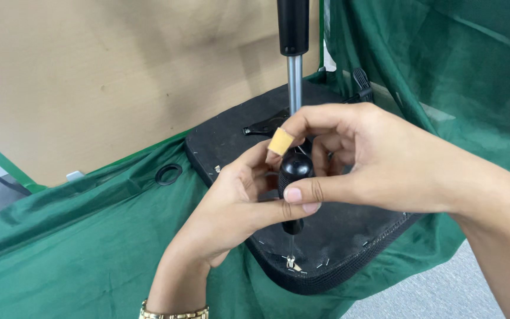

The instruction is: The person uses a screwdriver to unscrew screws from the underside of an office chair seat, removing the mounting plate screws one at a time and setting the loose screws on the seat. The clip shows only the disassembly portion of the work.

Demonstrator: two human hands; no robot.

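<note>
both hands, left hand [231,201] and right hand [373,159], have their grip clamped around a smooth black rounded tool handle [295,171], its thin metal tip on the coarse black seat underside [337,236] at 6 o'clock.

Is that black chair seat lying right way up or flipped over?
Flipped over. The seat shows its stapled underside, and the gas lift post sticks upward from it, behind both hands gripping a black-handled tool.

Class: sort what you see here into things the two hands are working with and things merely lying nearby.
In use: left hand; right hand; black round-handled tool; upturned black fabric seat base; small metal staples.

Lying about: green cloth; black rubber ring; metal gas-lift column.
</note>
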